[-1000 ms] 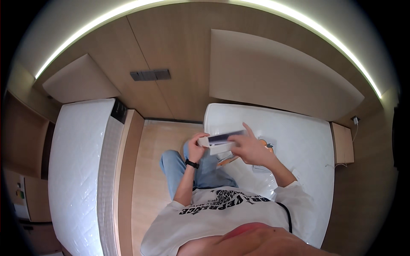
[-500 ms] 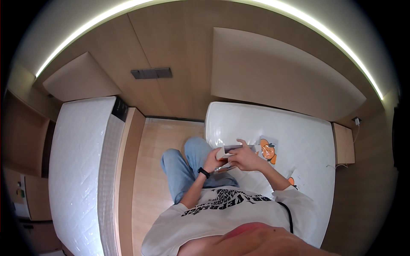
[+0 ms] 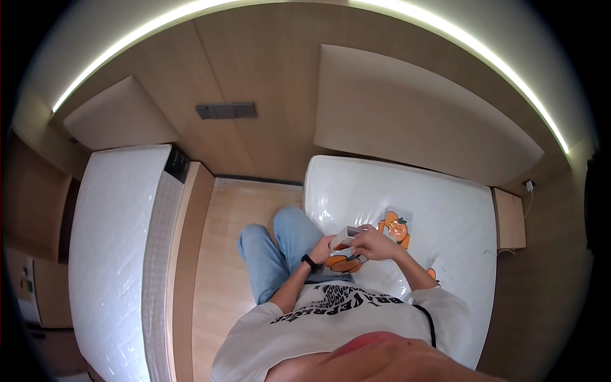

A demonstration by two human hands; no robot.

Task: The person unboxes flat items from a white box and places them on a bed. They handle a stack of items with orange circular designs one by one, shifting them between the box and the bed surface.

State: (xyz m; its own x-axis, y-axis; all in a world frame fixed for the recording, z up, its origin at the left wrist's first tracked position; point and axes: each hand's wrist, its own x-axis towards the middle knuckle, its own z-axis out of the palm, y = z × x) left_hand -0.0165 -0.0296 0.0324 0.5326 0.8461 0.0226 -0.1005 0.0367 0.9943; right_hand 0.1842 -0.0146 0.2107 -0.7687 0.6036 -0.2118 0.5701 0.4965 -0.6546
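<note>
White box (image 3: pixel 344 237) btwn L hand (image 3: pixel 320 249), R hand (image 3: pixel 375 244)

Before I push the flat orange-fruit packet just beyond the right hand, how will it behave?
Packet: probably slides easily, as the mattress under it has shiny plastic wrap. Likely light and somewhat bendy, since it looks thin. Unlikely to roll or tip, lying flat.

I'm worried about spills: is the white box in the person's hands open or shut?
It looks open: the white box shows a hollow inside its pale rim, between the left hand and right hand. Contents: cannot tell.
</note>
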